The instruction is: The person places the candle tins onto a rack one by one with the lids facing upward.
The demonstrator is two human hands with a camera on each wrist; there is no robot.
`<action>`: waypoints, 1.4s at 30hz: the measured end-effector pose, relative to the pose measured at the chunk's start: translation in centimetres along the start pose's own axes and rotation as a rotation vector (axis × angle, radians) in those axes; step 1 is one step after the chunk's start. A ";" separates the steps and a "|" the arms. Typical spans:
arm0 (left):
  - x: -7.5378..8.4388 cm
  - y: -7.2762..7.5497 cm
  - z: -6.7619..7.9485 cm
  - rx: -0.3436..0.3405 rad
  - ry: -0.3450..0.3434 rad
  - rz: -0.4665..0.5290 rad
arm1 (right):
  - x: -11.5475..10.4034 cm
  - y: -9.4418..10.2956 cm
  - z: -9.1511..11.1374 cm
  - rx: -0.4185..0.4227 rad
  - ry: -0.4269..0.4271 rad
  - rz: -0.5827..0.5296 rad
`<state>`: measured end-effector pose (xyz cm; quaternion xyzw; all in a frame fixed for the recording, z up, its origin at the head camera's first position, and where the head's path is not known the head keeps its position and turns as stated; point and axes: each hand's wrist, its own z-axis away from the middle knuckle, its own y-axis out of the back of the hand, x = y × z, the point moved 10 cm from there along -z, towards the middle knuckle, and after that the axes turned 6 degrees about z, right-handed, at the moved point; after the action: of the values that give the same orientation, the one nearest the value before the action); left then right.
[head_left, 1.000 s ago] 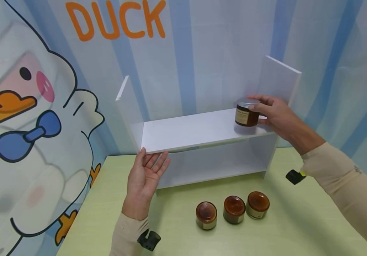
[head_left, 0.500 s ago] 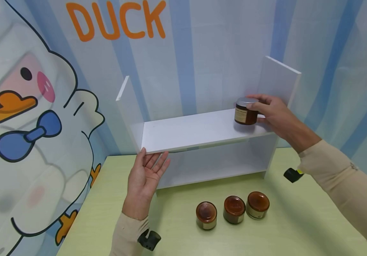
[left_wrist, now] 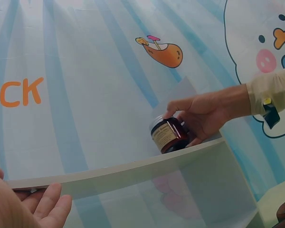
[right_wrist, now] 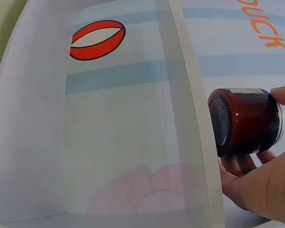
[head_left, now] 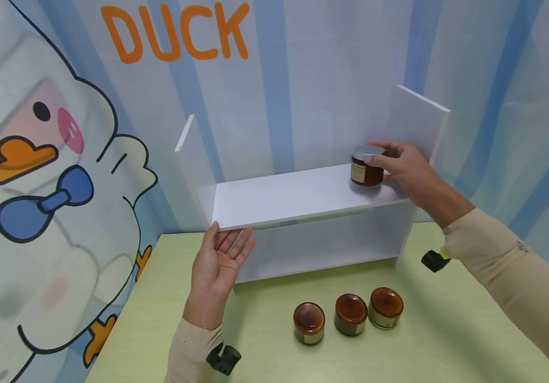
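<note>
In the head view my right hand (head_left: 410,173) grips an amber glass jar (head_left: 367,169) with a silver lid and cream label. The jar is at the right end of the upper board of a white two-tier shelf (head_left: 274,199). Its base is close over the board; whether it touches I cannot tell. In the right wrist view the fingers curl round the jar (right_wrist: 249,121). Palm up, my left hand (head_left: 217,266) holds the shelf's front left edge, thumb at the edge, fingers reaching underneath; in the left wrist view the fingers (left_wrist: 52,206) lie below the board.
Three more brown jars stand in front of the shelf on the pale green table (head_left: 131,330): a left one (head_left: 309,322), a middle one (head_left: 351,314) and a right one (head_left: 386,307). Upright panels flank the shelf, the right panel (head_left: 415,119) near my hand. A printed curtain (head_left: 322,69) hangs behind.
My right hand has shifted the jar slightly left, and its lid shows a bit more from above. The left hand has stayed at the shelf edge.
</note>
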<state>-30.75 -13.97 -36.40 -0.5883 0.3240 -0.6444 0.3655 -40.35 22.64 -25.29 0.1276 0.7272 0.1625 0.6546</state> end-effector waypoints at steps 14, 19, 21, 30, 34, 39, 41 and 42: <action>-0.1 0.1 -0.1 0.004 -0.004 -0.014 | 0.6 -0.2 -0.3 0.027 -0.016 -0.005; -0.1 0.1 -0.1 -0.001 -0.007 -0.019 | 0.5 0.1 -0.4 0.055 -0.013 0.032; -0.1 0.0 0.0 -0.003 -0.008 -0.021 | 0.5 0.1 -0.5 0.065 -0.003 0.050; 0.0 -0.1 0.1 -0.007 -0.014 -0.022 | 0.9 -0.2 -0.9 0.060 0.000 0.071; 0.0 -0.1 0.1 -0.007 -0.013 -0.024 | 0.7 -0.2 -0.9 0.059 0.003 0.077; 0.1 -0.1 0.1 -0.006 -0.013 -0.024 | 0.5 -0.1 -0.9 0.070 -0.005 0.107; 0.1 -0.1 0.1 -0.007 -0.013 -0.021 | 0.4 -0.1 -0.9 0.070 -0.009 0.116; 0.1 -0.1 0.1 -0.008 -0.013 -0.020 | 0.4 -0.1 -0.9 0.069 -0.011 0.119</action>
<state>-30.70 -14.03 -36.26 -0.5971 0.3182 -0.6430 0.3588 -41.33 22.59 -25.61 0.1939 0.7200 0.1753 0.6429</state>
